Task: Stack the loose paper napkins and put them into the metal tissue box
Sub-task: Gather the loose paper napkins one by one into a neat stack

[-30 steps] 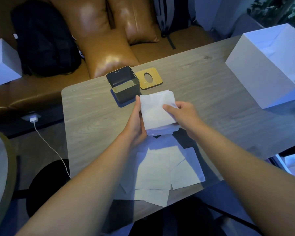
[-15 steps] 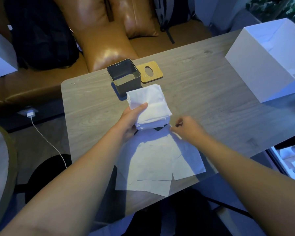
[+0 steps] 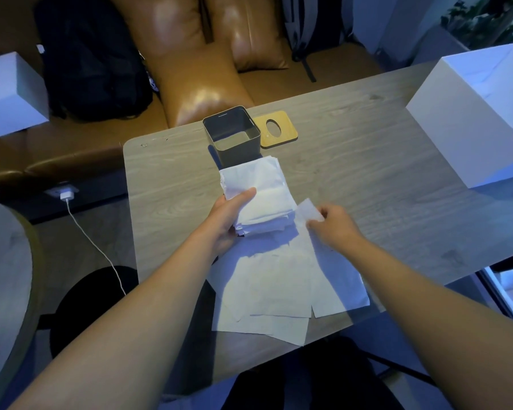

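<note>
Paper napkins formed the centre of the scene, and the view ran from a white cube (image 3: pixel 11 93) at the far left, standing on a brown leather sofa (image 3: pixel 190 69) beside a black backpack (image 3: pixel 92 60). Below it a white charger (image 3: pixel 66 196) sat in a floor socket, its cable trailing toward a dark stool (image 3: pixel 92 309). On the wooden table (image 3: pixel 367 179) the left hand (image 3: pixel 228 220) gripped a gathered stack of napkins (image 3: pixel 261 196), thumb pressed on the top sheet and fingers curled beneath, holding it above the tabletop. Just beyond the stack's far edge stood the metal tissue box (image 3: pixel 233 136), open at the top and upright, with its wooden lid (image 3: pixel 276 129), pierced by an oval slot, lying flat and touching the box's right side. Nearer the table's front edge lay the loose napkins (image 3: pixel 279 285), several overlapping sheets spread flat, one corner reaching over the edge. The right hand (image 3: pixel 332 226) pinched the upper corner of one loose napkin (image 3: pixel 310 210), lifting that corner just beside the stack. At the far right a large white open box (image 3: pixel 456 125) rested on the table.
</note>
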